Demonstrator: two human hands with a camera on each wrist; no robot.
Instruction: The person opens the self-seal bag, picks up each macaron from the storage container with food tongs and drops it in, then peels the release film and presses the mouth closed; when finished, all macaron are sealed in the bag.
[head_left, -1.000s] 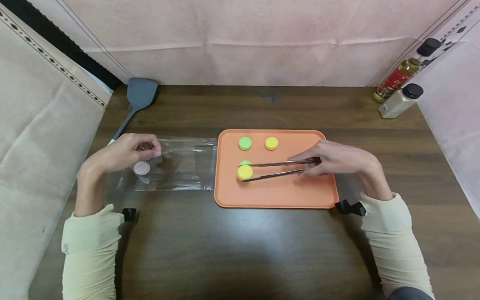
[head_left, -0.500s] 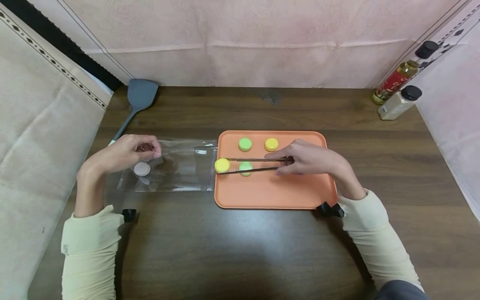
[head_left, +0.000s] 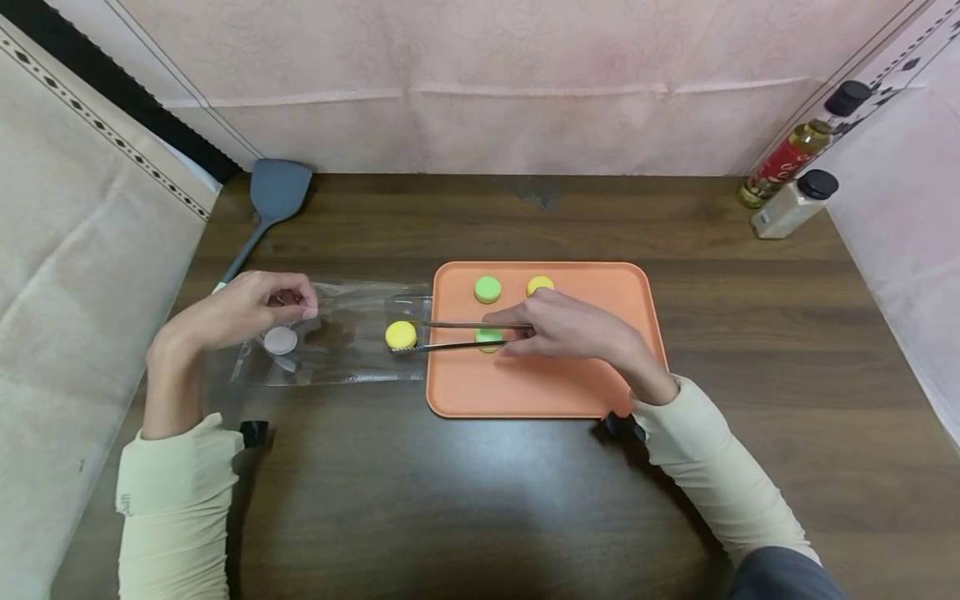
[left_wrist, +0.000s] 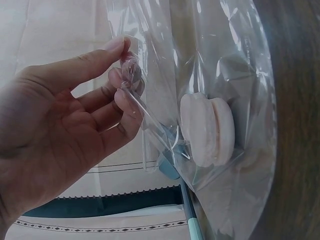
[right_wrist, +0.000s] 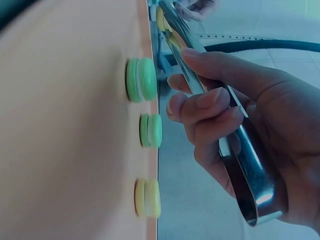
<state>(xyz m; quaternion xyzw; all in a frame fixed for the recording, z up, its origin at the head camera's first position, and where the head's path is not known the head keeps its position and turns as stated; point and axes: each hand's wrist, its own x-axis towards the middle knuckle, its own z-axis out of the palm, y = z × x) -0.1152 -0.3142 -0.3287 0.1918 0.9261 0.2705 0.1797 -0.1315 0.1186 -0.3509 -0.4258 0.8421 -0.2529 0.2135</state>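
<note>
I see the left hand (head_left: 243,310) pinch the bag (left_wrist: 245,55), the right hand (head_left: 566,329) grip tongs (right_wrist: 254,157). Only the left wrist view shows the white cookie (left_wrist: 207,130) has layers.

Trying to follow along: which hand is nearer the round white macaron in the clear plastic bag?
Left. The left hand pinches the bag, close beside the white macaron; the right hand, gripping silver metal tongs, is farther off, over the orange rectangular tray.

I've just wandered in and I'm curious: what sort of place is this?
Probably a small mock-up kitchen corner, though I can't be sure: pale, creased sheets rise behind and beside a wooden table, which holds a grey spatula and an orange tray of macarons.
</note>
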